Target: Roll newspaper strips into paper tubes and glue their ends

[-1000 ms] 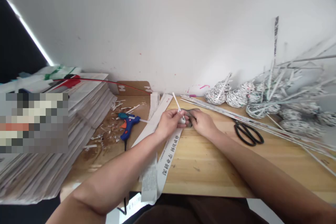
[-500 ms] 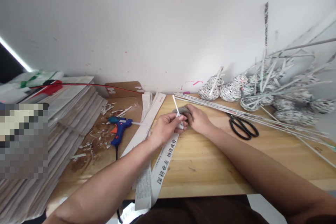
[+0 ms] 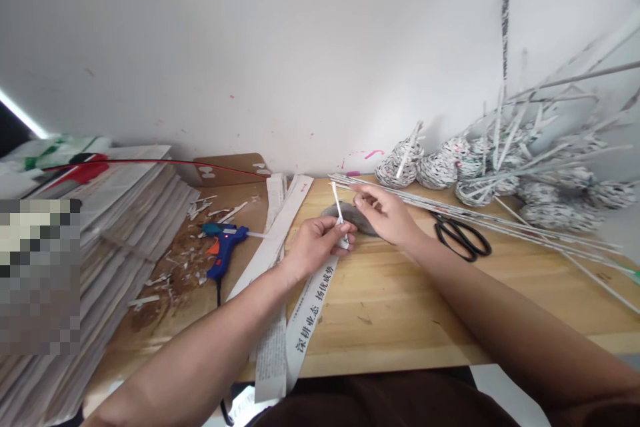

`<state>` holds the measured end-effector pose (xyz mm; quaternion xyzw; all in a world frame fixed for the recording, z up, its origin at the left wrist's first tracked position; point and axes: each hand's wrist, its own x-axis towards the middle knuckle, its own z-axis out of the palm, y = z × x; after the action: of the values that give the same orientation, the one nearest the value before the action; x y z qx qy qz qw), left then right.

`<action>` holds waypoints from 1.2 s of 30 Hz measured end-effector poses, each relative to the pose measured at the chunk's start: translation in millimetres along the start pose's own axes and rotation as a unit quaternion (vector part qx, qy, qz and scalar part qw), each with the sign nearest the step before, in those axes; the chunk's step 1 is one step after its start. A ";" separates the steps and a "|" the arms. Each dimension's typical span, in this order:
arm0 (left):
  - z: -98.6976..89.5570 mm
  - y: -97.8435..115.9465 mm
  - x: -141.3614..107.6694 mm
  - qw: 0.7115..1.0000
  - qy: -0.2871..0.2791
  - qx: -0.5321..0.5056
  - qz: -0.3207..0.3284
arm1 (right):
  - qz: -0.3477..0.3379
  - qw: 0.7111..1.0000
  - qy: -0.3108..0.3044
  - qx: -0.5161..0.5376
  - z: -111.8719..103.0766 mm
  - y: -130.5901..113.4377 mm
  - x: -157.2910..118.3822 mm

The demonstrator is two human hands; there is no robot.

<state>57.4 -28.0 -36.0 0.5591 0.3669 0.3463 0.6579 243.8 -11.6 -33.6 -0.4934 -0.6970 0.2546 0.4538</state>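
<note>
My left hand [image 3: 325, 240] is closed in a pinch around the lower part of a white paper strip [image 3: 337, 197], whose narrow rolled end points up above the fingers. A printed newspaper strip [image 3: 313, 310] runs down from below that hand towards the table's front edge. My right hand [image 3: 383, 210] hovers just right of the rolled end, apart from it. Its fingers are loosely curled with a gap between thumb and index finger, and nothing shows in them. Beneath both hands lies a grey rounded object [image 3: 367, 225], partly hidden; its kind is unclear.
Left of the strips lies a blue glue gun [image 3: 225, 250] among paper scraps. A tall stack of paper [image 3: 135, 240] stands further left. On the right are black scissors [image 3: 463, 238], long thin paper rods [image 3: 425, 202] and several woven paper shapes [image 3: 437, 167] along the wall.
My right hand has lifted off the grey object and moved slightly up, near the rolled end. My left hand keeps its pinch on the strip. The camera view has shifted a little.
</note>
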 end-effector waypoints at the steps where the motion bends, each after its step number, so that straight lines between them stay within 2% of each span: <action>1: 0.6 -0.3 -0.5 1.000 -0.004 0.006 -0.002 | 0.008 0.998 -0.038 0.038 -2.1 -4.3 -0.2; 3: 2.3 -0.9 -1.5 1.000 -0.012 0.021 -0.006 | 0.050 0.979 -0.138 0.142 -3.2 -11.2 -1.4; 5: 4.0 -1.6 -2.4 0.999 -0.019 0.036 -0.006 | 0.099 0.948 -0.190 0.233 -0.6 -15.4 -3.5; 7: 5.3 -2.4 -2.9 0.998 -0.026 0.049 -0.003 | 0.126 0.935 -0.175 0.282 3.7 -17.5 -5.7; 13: 6.3 -3.0 -3.4 0.998 -0.025 0.066 -0.003 | 0.164 0.930 -0.093 0.316 9.8 -20.8 -8.1; 15: 6.7 -2.8 -3.9 0.998 -0.030 0.061 -0.005 | 0.168 0.930 -0.096 0.313 8.2 -21.5 -7.5; 19: 7.7 -3.1 -4.7 0.997 -0.045 0.061 -0.009 | 0.165 0.928 -0.140 0.302 5.6 -21.4 -6.6; 24: 7.8 -4.1 -5.5 0.995 -0.051 0.080 -0.017 | 0.167 0.927 -0.072 0.328 7.6 -22.0 -6.2; 28: 5.9 -5.7 -5.6 0.994 -0.067 0.084 -0.025 | 0.160 0.927 -0.099 0.324 6.3 -23.4 -5.1; 32: 4.9 -8.1 -5.8 0.993 -0.083 0.082 -0.035 | 0.187 0.918 -0.038 0.347 5.2 -23.5 -4.1; 34: 4.9 -8.8 -5.8 0.993 -0.084 0.074 -0.040 | 0.186 0.918 -0.051 0.346 4.4 -23.0 -3.8; 36: 5.2 -8.7 -5.7 0.994 -0.078 0.062 -0.042 | 0.172 0.923 -0.105 0.327 3.6 -22.5 -3.7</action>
<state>59.5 -36.7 -43.5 0.6081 0.3587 0.2501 0.6626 230.7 -23.2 -18.6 -0.4000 -0.5231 0.5929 0.4636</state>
